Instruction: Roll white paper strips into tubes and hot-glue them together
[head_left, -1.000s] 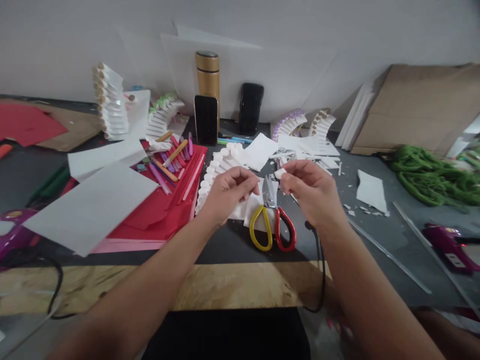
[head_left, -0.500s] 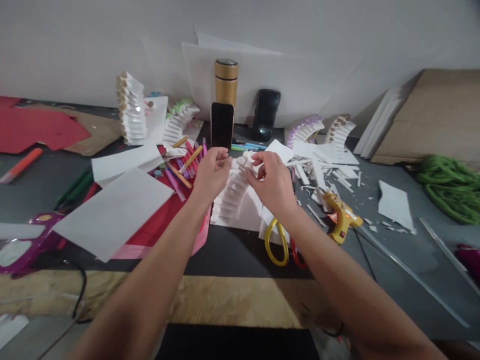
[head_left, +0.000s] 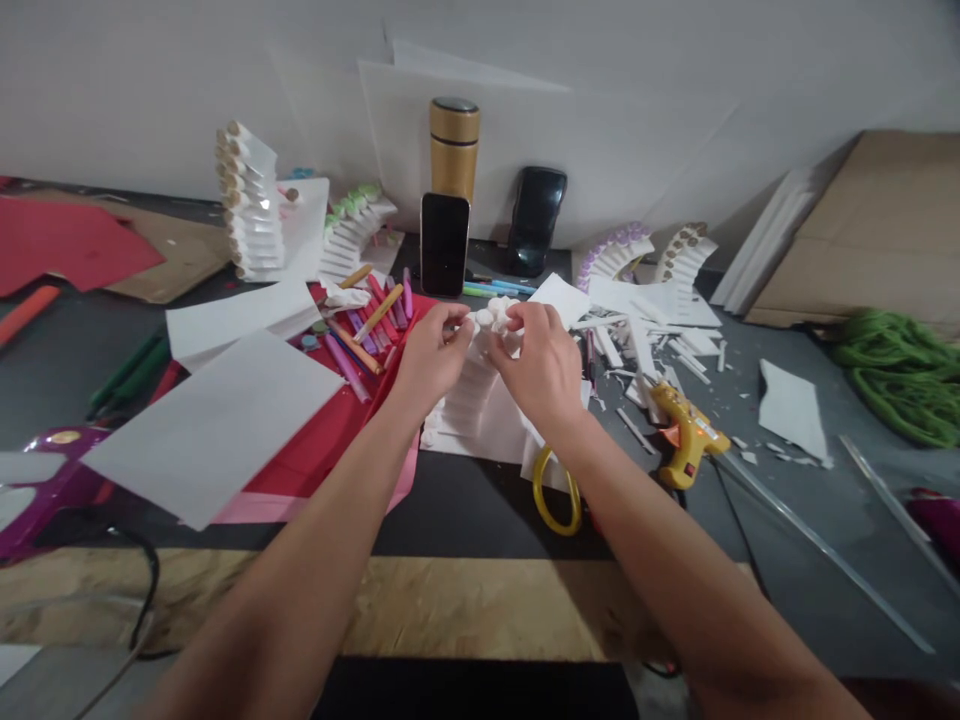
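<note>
A white model staircase (head_left: 463, 402) with small rounded white knobs (head_left: 496, 312) along its top stands on a white sheet (head_left: 501, 432) in front of me. My left hand (head_left: 433, 362) is at its upper left side, with thumb and fingers pinched close to the knobs; what lies between them is too small to make out. From the right, my right hand (head_left: 541, 365) grips the upper end of the staircase, fingers curled at the knobs. Beneath my right wrist lie scissors, their yellow handle (head_left: 556, 500) showing.
A yellow glue gun (head_left: 686, 435) lies right, beside white scraps (head_left: 637, 350). A phone (head_left: 444, 245) leans on a gold flask (head_left: 454, 150) behind. Markers (head_left: 367, 335) and white sheets (head_left: 217, 430) cover the left. Finished-looking stair models (head_left: 251, 210) stand along the wall. Green yarn (head_left: 900, 375) is far right.
My hands have come slightly closer together at the top of the staircase, the left moving a little right. My right forearm now hides the red scissor handle. The view has shifted slightly.
</note>
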